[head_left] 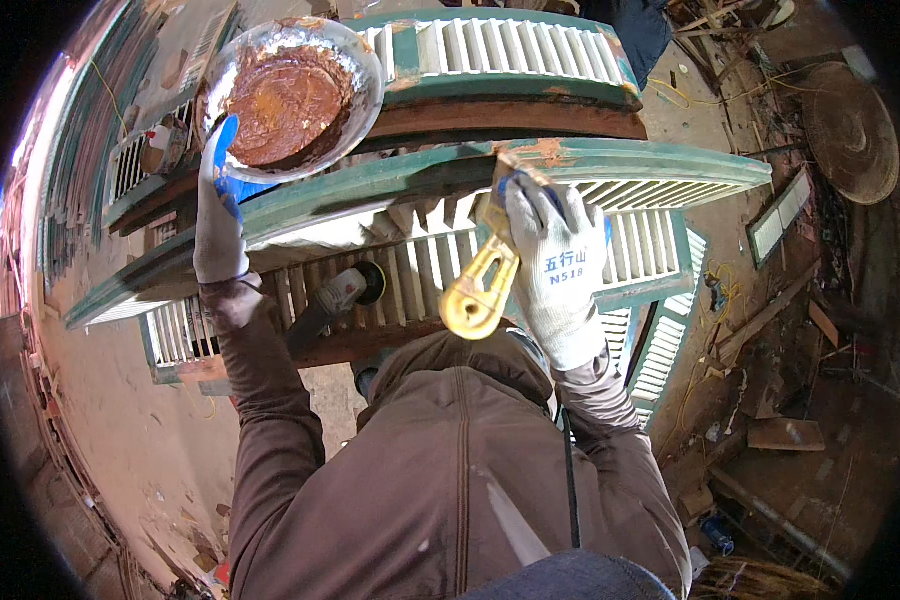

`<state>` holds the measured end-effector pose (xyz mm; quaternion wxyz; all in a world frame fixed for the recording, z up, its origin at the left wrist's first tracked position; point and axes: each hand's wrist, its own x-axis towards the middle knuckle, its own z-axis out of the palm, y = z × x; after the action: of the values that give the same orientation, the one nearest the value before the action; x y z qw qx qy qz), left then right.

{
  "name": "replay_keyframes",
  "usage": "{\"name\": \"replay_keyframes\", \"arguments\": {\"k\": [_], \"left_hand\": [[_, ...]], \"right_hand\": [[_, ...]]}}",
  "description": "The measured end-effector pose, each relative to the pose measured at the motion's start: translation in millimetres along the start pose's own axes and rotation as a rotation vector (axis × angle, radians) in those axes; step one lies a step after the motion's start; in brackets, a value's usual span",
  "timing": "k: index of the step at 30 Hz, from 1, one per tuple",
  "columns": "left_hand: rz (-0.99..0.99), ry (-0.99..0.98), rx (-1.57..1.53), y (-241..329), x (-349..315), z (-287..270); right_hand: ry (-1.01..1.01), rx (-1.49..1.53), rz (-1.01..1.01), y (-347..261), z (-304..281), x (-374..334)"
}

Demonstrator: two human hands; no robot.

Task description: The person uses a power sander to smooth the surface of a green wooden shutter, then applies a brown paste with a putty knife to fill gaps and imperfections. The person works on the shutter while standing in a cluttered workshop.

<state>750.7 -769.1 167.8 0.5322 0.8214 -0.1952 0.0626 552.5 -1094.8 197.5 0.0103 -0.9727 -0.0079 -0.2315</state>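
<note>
Closest to my camera, my right hand [560,265] has its fingers wrapped round a yellow-handled scraper [482,285], blade on the green shutter frame [610,165]. My left hand [218,215] pinches the bowl [290,95] of brown paste.

Both arms come up from the lower edge in brown sleeves, elbows bent. The left hand [217,225], in a white glove with blue palm, is raised high and stretched forward, fingers [226,140] curled in a grip. The right hand [558,262], gloved alike, sits nearer the chest, back upward, fingers closed in a fist.
</note>
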Motion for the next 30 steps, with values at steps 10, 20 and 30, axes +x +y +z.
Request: {"name": "replay_keyframes", "arguments": {"k": [10, 20, 30], "left_hand": [[0.103, -0.015, -0.073, -16, -11, -5], [0.039, -0.038, -0.361, -9, -10, -5], [-0.065, 0.019, -0.378, -14, -4, -4]], "right_hand": [[0.004, -0.070, 0.003, 19, 8, 3], [0.206, 0.266, -0.035, 79, -3, -43], [0.085, -0.179, -0.781, 175, 10, -9]]}}
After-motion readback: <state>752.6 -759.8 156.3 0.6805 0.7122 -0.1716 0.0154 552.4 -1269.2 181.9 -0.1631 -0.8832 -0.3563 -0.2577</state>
